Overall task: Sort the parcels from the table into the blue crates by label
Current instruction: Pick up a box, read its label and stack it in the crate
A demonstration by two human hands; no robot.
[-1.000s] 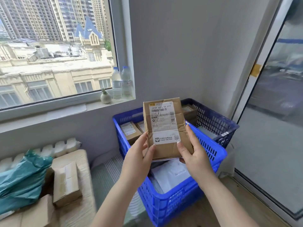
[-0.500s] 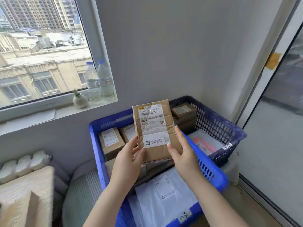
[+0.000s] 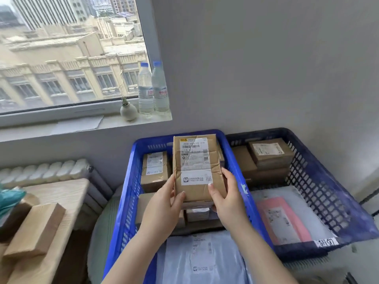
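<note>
A brown cardboard parcel [image 3: 196, 167] with white labels stands upright above the near blue crate [image 3: 131, 181]. My left hand [image 3: 164, 203] grips its lower left edge and my right hand [image 3: 225, 199] grips its lower right edge. That crate holds several brown boxes [image 3: 153, 171] and a grey mailer bag [image 3: 201, 261]. A darker blue crate [image 3: 320, 181] to the right holds brown boxes [image 3: 268, 152] and a pink-and-white mailer [image 3: 283, 218]. On the wooden table [image 3: 61, 191] at left lie a brown parcel [image 3: 34, 230] and a teal bag [image 3: 8, 199].
A window sill carries two water bottles [image 3: 152, 91] and a small vase [image 3: 128, 111]. A white radiator [image 3: 47, 169] stands behind the table. A handwritten tag [image 3: 326, 241] is stuck to the front rim of the right crate. Grey wall rises behind both crates.
The view has dropped and swung so both crates show fully. The parcel, still held in both hands, now sits lower over the near crate.
</note>
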